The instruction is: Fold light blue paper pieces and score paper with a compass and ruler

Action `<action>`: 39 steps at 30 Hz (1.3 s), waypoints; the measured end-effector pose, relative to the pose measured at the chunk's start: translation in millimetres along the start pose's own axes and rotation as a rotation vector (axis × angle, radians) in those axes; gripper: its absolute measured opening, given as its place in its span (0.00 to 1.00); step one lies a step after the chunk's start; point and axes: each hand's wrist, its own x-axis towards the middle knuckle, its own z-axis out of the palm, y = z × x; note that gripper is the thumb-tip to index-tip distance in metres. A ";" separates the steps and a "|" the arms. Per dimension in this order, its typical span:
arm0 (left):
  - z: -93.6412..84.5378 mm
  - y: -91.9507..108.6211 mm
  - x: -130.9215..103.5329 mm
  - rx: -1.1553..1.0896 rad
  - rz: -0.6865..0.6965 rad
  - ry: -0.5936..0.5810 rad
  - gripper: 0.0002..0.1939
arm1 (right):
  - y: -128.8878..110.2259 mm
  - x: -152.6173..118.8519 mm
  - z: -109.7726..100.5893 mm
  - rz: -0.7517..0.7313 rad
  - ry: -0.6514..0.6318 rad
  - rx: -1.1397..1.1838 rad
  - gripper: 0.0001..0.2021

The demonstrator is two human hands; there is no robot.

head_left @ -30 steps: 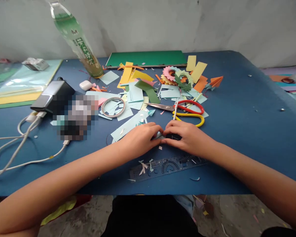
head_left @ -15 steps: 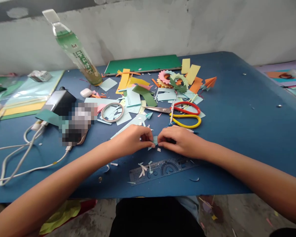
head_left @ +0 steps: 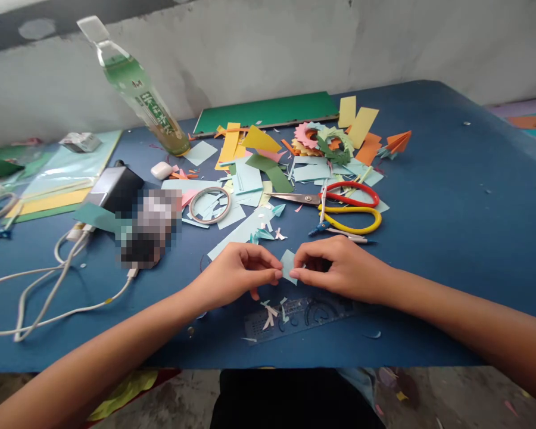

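Note:
A small light blue paper piece (head_left: 289,267) shows between my two hands near the table's front. My right hand (head_left: 328,268) pinches its right edge between thumb and forefinger. At its left edge, my left hand (head_left: 250,271) has thumb and forefinger pressed together on the paper. Beyond my hands lie small folded light blue pieces (head_left: 261,234) and a long light blue strip (head_left: 241,229). Scissors with one red and one yellow handle (head_left: 348,219) lie past my right hand. Below my hands is a clear ruler (head_left: 295,319) with paper scraps on it.
A tilted green bottle (head_left: 140,95) stands at the back left. Tape roll (head_left: 210,205), cut papers (head_left: 248,179) and folded paper rings (head_left: 335,146) crowd the middle. White cables (head_left: 58,298) run at left; a green board (head_left: 268,113) lies behind.
The small paper shows more fully between my hands, now as a flat tilted piece. My hands have shifted slightly nearer the ruler, and the head view has moved a little.

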 end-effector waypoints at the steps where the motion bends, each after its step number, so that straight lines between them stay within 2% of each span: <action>1: 1.7 -1.3 -0.2 -0.011 -0.013 -0.008 0.08 | -0.2 0.2 0.6 0.014 0.029 -0.021 0.06; 3: 5.1 -3.0 -1.0 -0.014 -0.034 -0.032 0.10 | 0.6 0.4 1.8 0.046 0.080 -0.049 0.02; 7: 7.2 -0.6 -3.1 0.127 -0.056 -0.096 0.14 | 3.5 0.7 3.6 0.074 0.138 -0.078 0.09; 9: 5.8 2.0 -2.7 0.305 0.037 -0.019 0.15 | 4.9 1.1 3.8 0.026 0.139 -0.119 0.06; 12: 4.3 3.0 1.9 0.561 0.306 0.212 0.09 | 7.7 2.7 4.1 -0.057 0.130 -0.150 0.05; 14: 4.8 0.3 6.9 0.660 0.422 0.250 0.05 | 10.2 3.7 4.3 -0.079 0.129 -0.158 0.06; 20: 6.4 -11.5 17.6 0.779 0.544 0.187 0.04 | 17.8 2.0 1.8 -0.118 0.131 -0.253 0.04; 25: 1.2 -17.1 18.6 0.841 0.651 0.151 0.07 | 25.2 -2.5 -4.9 -0.320 0.074 -0.384 0.11; 29: -3.5 -19.9 18.1 0.981 0.751 0.120 0.10 | 29.8 -4.8 -9.0 -0.443 0.053 -0.516 0.14; 39: -6.8 -18.7 11.4 1.329 0.881 0.087 0.11 | 26.3 -4.8 -14.5 -0.559 -0.020 -0.694 0.18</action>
